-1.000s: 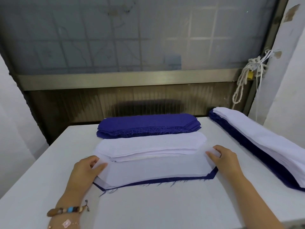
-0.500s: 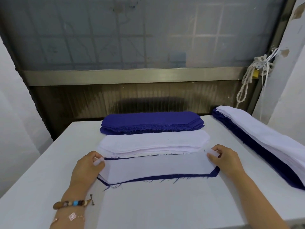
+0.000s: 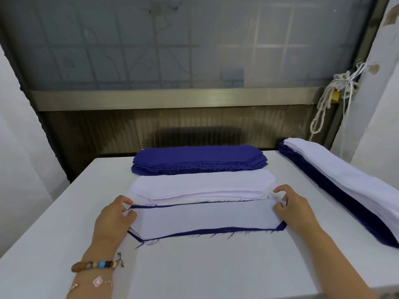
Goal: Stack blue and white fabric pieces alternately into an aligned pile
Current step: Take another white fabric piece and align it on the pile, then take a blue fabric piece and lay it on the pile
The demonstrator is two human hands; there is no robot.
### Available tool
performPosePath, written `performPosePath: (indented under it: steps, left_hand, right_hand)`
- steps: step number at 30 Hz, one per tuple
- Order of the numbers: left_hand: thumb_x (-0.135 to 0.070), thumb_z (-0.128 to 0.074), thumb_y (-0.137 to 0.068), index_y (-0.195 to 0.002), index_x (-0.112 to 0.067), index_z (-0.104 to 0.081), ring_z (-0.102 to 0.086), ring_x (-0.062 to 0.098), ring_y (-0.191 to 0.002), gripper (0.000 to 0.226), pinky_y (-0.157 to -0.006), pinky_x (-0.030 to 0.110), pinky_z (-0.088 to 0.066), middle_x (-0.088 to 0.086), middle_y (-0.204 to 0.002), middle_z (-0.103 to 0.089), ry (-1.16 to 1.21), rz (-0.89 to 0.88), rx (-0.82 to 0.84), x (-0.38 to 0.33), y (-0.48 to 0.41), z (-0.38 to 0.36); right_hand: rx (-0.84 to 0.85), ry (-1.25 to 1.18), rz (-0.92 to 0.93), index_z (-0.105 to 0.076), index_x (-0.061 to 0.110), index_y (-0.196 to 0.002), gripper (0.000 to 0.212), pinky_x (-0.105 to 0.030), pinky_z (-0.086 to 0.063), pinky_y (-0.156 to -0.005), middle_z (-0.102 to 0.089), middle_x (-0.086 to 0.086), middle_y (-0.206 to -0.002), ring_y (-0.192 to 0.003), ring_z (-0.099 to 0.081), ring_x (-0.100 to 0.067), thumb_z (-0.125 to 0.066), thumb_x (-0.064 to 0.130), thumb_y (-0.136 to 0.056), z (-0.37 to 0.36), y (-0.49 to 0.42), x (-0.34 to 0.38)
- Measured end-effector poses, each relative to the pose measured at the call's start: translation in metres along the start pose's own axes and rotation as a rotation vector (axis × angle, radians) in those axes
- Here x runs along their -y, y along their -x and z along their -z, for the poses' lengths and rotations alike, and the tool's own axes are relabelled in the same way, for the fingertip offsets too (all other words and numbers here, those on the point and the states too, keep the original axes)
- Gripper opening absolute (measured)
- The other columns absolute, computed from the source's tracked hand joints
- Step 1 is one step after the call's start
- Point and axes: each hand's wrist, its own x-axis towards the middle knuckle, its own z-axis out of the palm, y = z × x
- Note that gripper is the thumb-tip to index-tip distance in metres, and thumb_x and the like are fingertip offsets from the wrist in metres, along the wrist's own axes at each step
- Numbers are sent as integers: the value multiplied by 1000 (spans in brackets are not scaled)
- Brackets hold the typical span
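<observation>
On the white bench [image 3: 216,266], a single white fabric piece [image 3: 200,219] lies on a frayed dark-blue fabric piece [image 3: 216,230], just in front of the flat stack of white fabric pieces [image 3: 203,186]. The left hand [image 3: 112,219] pinches the single piece's left end. The right hand [image 3: 295,210], fingers curled, touches its right end; I cannot tell whether it grips.

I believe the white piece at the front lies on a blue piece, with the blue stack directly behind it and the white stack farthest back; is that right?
Not quite: the head view shows the stacks swapped. The white stack sits directly behind the white piece on its blue piece, and the blue stack is farthest back.
</observation>
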Motion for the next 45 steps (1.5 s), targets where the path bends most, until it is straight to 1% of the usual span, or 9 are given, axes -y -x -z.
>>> performPosePath:
  steps: [7, 11, 16, 20, 24, 30, 33, 36, 45]
  left_hand:
    - [-6, -65, -84, -101, -12, -63, -52, 23, -77, 18, -65, 32, -43, 4, -75, -53, -94, -33, -51, -1, 2, 4]
    - [-1, -66, -82, -102, -20, -60, -48, 21, -84, 28, -69, 32, -44, 2, -87, -50, -90, -121, -152, -5, 3, 5]
    - [-11, -65, -87, -85, -24, -61, -49, 8, -61, 13, -58, 21, -43, 1, -73, -53, 207, -180, -1, -15, 5, 1]
    - [-7, -68, -84, -73, -20, -62, -42, 7, -54, 18, -59, 21, -41, -2, -64, -54, 173, -160, 129, -12, 6, -4]
    - [-6, -68, -82, -73, -21, -61, -44, 15, -59, 19, -63, 29, -41, -3, -64, -52, 139, -139, 136, -11, 4, -6]
    - [-12, -66, -84, -71, -28, -59, -51, 9, -60, 22, -58, 22, -42, -7, -67, -58, 89, -158, 30, -19, -1, -12]
    - [-16, -66, -88, -89, -32, -61, -53, 8, -79, 17, -68, 16, -40, -10, -87, -60, -15, -237, -100, -40, -14, -12]
    - [-13, -67, -88, -112, -23, -65, -53, 13, -100, 26, -85, 22, -42, -4, -111, -61, -55, -355, -185, -66, -36, -15]
    - [-5, -49, -98, -125, -16, -60, -51, 18, -113, 31, -95, 31, -46, 4, -123, -57, -108, -346, -8, -128, -114, -55]
  right_hand:
    - [-23, 24, 17, -55, 24, -112, 34, -27, -38, -69, -48, -2, -97, -80, -50, -19, -53, 4, -84, -1, 0, -1]
    - [-101, 116, 78, -58, 25, -109, 31, -26, -34, -75, -47, 2, -93, -91, -42, -17, -59, 7, -83, -2, 1, -3]
    - [-94, 37, 238, -59, 25, -93, 14, -20, -37, -64, -47, 4, -77, -74, -46, -14, -67, 16, -86, -1, 3, 2]
    - [9, -18, 223, -59, 23, -81, 13, -20, -39, -60, -51, 1, -73, -65, -46, -12, -69, 16, -85, -2, 4, 2]
    - [21, -7, 195, -60, 17, -77, 12, -23, -38, -60, -54, -6, -73, -62, -44, -14, -66, 11, -85, -3, 1, 3]
    - [-18, 34, 162, -57, 16, -78, 11, -28, -42, -63, -54, -3, -77, -68, -51, -20, -57, 12, -89, -6, -3, 8]
    - [-77, 53, 259, -58, 21, -85, 12, -18, -38, -61, -52, 3, -80, -69, -49, -11, -57, 11, -91, -8, -13, 22]
    - [-110, 86, 385, -59, 22, -100, 14, -16, -37, -73, -51, 5, -94, -85, -48, -10, -57, 11, -92, -15, -28, 47]
    - [44, 181, 503, -52, 17, -134, 36, -24, -41, -98, -50, -1, -133, -121, -45, -17, -42, 8, -100, -66, -109, 136]
